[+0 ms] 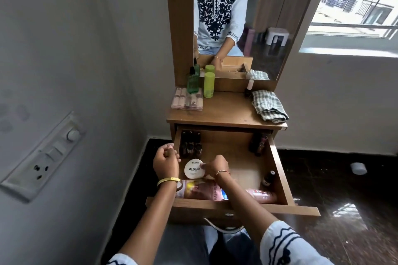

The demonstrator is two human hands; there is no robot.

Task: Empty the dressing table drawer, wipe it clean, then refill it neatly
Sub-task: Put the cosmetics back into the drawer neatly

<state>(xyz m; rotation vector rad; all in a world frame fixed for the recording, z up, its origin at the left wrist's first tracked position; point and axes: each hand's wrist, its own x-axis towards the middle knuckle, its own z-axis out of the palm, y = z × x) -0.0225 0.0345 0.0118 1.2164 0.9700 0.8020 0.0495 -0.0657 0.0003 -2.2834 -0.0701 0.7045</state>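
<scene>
Head view. The drawer (277, 170) stands pulled out below the dressing table's surface (226, 114). The right hand (216, 166) pinches the right edge of a round white nail polish remover tub (193, 169) at 9 o'clock in the drawer; the left hand (165, 162) hovers by the drawer's left wall, fingers curled, apparently holding nothing. Small dark bottles (190, 144) cluster at 11 o'clock, lipsticks (257, 144) at 1 o'clock, one nail polish bottle (269, 177) at 4 o'clock, and pink tubes (200, 191) lie along the front at 6 o'clock. The checked cloth (269, 105) lies folded on the surface, opposite the green bottles (201, 83) and a clear case (187, 101).

Judgement: whether the tub is entering or leaving cannot be told. Either way, a firm pinch across its rim, lid level, clear of the neighbouring dark bottles, serves best.
</scene>
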